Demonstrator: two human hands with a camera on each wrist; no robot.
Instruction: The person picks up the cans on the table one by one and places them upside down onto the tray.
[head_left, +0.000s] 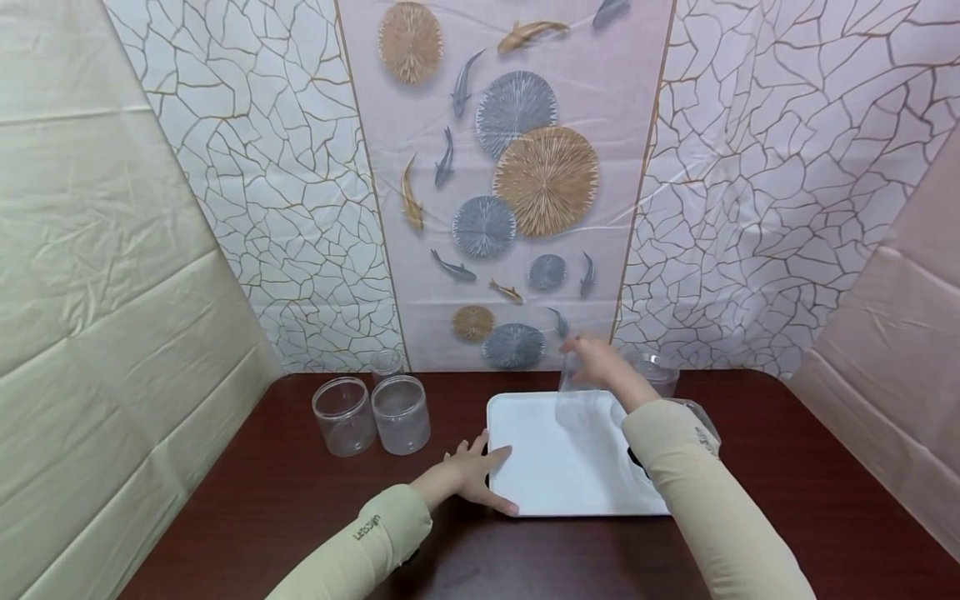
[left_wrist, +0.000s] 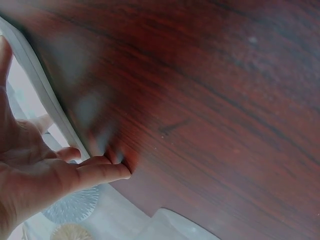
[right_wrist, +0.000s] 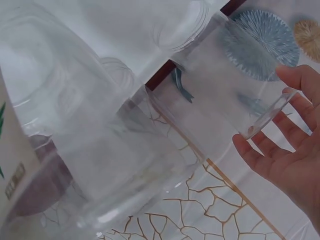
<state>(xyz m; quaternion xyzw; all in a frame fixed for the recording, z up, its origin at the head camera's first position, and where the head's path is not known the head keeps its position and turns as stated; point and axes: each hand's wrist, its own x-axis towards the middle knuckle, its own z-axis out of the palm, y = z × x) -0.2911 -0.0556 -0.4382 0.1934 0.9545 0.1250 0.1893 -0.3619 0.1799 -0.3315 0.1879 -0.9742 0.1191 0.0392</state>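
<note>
My right hand (head_left: pixel 602 363) grips the end of a clear plastic jar (head_left: pixel 576 407) over the back of the white tray (head_left: pixel 551 467). In the right wrist view, the thumb and fingers of that right hand (right_wrist: pixel 295 145) lie around the rim of the clear jar (right_wrist: pixel 215 75). My left hand (head_left: pixel 477 475) touches the tray's left edge with its fingers spread. Up close in the left wrist view, the left hand (left_wrist: pixel 40 170) has its fingers along the outside of the tray rim (left_wrist: pixel 45 90). The right forearm hides part of the tray's right side.
Two clear jars (head_left: pixel 345 417) (head_left: pixel 402 417) stand left of the tray, with a smaller clear jar (head_left: pixel 387 365) behind them. More clear containers (head_left: pixel 660 373) (head_left: pixel 697 417) are at the right, partly behind the right arm. A patterned cloth (head_left: pixel 495 358) hangs behind the dark wooden table (head_left: pixel 285 517).
</note>
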